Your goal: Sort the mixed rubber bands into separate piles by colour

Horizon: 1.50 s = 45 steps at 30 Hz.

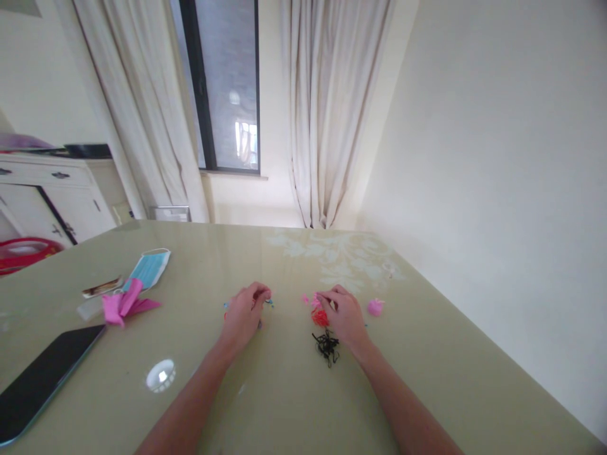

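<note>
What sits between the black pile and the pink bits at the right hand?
The red pile, seen in the head view, just beside the right hand.

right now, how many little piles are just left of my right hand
3: pink pile by the right hand, red pile nearer you, black pile nearest; the hand may hide more.

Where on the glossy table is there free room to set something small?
Bare patches: the strip between the left hand and the small stringy red heap; also the stretch between the blue pleated face mask and the left hand. Crowded: beside the right hand, where small pink bits, the red heap and a tangled black heap lie close together.
</note>
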Each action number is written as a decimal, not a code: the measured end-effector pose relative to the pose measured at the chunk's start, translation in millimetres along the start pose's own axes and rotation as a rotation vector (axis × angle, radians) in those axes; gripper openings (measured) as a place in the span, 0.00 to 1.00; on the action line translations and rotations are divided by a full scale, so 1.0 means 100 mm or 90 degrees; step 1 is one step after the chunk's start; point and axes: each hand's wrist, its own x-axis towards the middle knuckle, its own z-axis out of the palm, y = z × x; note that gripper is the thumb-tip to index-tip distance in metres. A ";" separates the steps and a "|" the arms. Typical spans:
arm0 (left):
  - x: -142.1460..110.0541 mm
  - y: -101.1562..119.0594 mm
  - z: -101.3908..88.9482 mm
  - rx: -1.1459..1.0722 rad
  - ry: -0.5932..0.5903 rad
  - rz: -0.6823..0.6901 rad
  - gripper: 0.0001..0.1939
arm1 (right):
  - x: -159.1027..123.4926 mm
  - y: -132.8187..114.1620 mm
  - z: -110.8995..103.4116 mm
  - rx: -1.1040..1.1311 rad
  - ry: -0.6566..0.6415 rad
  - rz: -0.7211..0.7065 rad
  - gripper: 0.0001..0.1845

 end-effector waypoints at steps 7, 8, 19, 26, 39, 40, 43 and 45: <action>-0.17 0.24 0.12 -0.094 -0.060 0.119 0.13 | -0.12 -0.34 0.08 0.273 -0.036 -0.008 0.10; -0.19 0.27 0.14 -0.098 -0.072 0.131 0.13 | -0.13 -0.36 0.08 0.284 -0.034 -0.012 0.10; -0.14 0.05 0.13 0.240 -0.024 0.092 0.16 | -0.09 -0.40 -0.34 0.604 0.095 0.050 0.09; -0.11 -0.08 0.19 0.402 -0.078 0.119 0.15 | -0.14 -0.38 -0.37 0.612 0.121 0.060 0.10; -0.08 0.00 0.12 0.398 -0.071 0.126 0.15 | -0.04 -0.18 -0.21 0.347 0.099 0.057 0.11; -0.08 0.00 0.11 0.386 -0.065 0.124 0.15 | -0.01 -0.12 -0.15 0.278 0.098 0.054 0.11; -0.05 -0.01 0.11 0.313 -0.049 0.100 0.14 | 0.05 0.06 0.03 0.128 0.047 0.061 0.11; -0.02 -0.03 0.11 0.209 -0.050 0.070 0.14 | 0.07 0.13 0.12 0.066 0.023 0.068 0.13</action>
